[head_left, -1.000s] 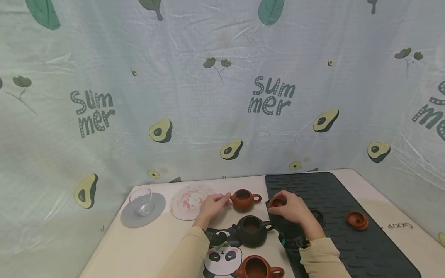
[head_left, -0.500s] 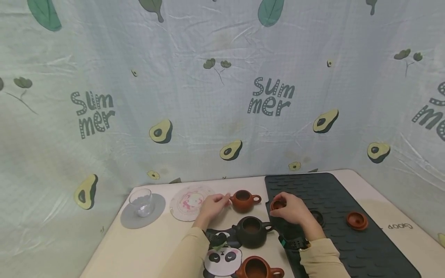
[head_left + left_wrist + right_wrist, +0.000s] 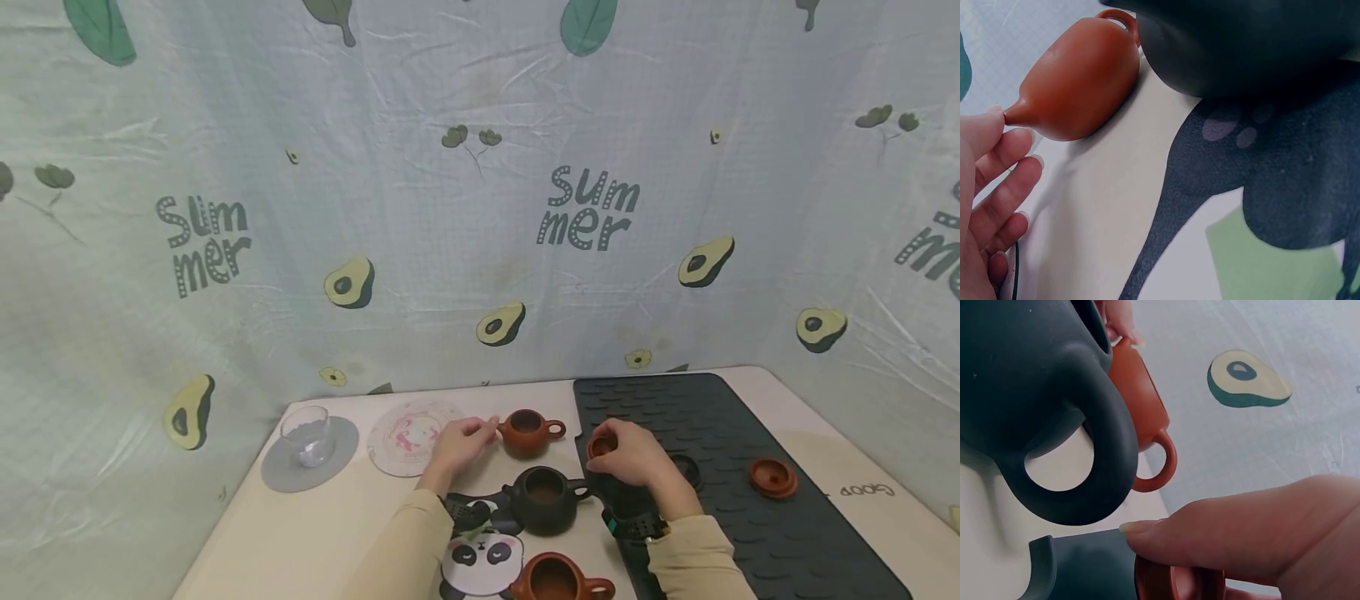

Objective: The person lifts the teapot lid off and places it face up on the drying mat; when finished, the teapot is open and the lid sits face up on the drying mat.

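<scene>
A small reddish-brown clay teapot (image 3: 526, 435) without its lid stands near the back of the table, handle to the right. My left hand (image 3: 460, 450) pinches the tip of its spout between thumb and forefinger, as the left wrist view shows, with the other fingers loosely bent below. Over the left edge of the dark mat, my right hand (image 3: 633, 454) grips a round reddish-brown teapot lid (image 3: 602, 447), the thumb across its rim. Part of the lid is hidden by the fingers. Between the hands and nearer me stands a black teapot (image 3: 545, 500), also lidless.
Another reddish-brown teapot (image 3: 553, 579) stands at the front. On the ridged dark mat (image 3: 780, 550) lie a black lid (image 3: 686, 472) and a second reddish-brown lid (image 3: 773, 477). A clear glass cup (image 3: 309, 437) sits on a grey coaster (image 3: 277, 477), left of a pink-patterned round mat (image 3: 397, 442).
My right hand has shifted slightly downward in the head view with the lid, over the dark mat. The left hand stays at the spout, and the teapots have not moved.
</scene>
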Demonstrator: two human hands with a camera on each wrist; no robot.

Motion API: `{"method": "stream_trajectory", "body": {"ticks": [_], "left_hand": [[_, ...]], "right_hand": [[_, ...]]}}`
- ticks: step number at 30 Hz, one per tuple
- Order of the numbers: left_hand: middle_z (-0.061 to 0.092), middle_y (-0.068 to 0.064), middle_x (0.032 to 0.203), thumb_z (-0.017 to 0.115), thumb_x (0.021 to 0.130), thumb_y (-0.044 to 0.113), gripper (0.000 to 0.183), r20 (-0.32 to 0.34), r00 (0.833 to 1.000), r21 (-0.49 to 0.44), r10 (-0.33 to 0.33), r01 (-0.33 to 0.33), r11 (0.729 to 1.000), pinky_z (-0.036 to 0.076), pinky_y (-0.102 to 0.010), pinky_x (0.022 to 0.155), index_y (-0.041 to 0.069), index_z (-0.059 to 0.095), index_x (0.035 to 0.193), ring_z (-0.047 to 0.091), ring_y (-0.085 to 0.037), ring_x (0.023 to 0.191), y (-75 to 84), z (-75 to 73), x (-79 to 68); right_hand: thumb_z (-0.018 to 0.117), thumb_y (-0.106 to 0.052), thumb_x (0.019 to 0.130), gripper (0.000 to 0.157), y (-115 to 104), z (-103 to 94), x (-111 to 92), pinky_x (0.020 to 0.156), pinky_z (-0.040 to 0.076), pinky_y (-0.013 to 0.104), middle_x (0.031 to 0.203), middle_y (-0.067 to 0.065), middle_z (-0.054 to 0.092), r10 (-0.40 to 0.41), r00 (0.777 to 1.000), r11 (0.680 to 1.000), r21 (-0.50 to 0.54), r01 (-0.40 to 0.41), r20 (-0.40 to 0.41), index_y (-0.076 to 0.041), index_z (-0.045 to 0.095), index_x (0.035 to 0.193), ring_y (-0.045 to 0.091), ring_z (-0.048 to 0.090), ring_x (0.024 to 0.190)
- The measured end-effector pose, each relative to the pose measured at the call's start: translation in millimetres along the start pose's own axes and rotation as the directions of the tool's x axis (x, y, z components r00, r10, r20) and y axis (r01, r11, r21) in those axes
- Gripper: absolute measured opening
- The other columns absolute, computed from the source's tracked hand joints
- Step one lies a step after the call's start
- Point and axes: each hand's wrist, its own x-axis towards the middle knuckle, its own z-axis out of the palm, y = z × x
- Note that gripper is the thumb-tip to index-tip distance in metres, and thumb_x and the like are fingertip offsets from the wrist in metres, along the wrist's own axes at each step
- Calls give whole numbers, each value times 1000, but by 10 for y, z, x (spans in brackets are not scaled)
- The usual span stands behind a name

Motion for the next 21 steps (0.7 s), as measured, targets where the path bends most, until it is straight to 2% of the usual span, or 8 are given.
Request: {"method": "stream_trajectory", "body": {"ticks": [7,12,21], "left_hand": [[69,2,88,60,101,51,43,4,1000,-28,-8,9,1000,41,-34,77,13,76,89,55,-18,86,7,-4,2],[69,1,89,58,102,51,43,10,1000,-15,-9,9,1000,41,-34,76,13,76,90,55,-18,85,23,-13,-6],[70,0,91,58,101,52,44,2,1000,-2,-25,25,1000,43,-38,80,13,76,90,56,-19,88,28,-15,-35]], "right_hand": [[86,-14,77,47,19,13,1,78,52,50,98,9,66,-3,1000,1000,-15,3,5,1,66,117,27,62,91],[87,-14,77,45,20,36,-3,79,52,49,97,7,65,-1,1000,1000,-22,2,17,-1,67,114,26,61,90],[87,-15,76,44,22,51,-8,78,52,49,96,8,65,2,999,999,-36,-1,39,-2,68,113,26,61,89]]}}
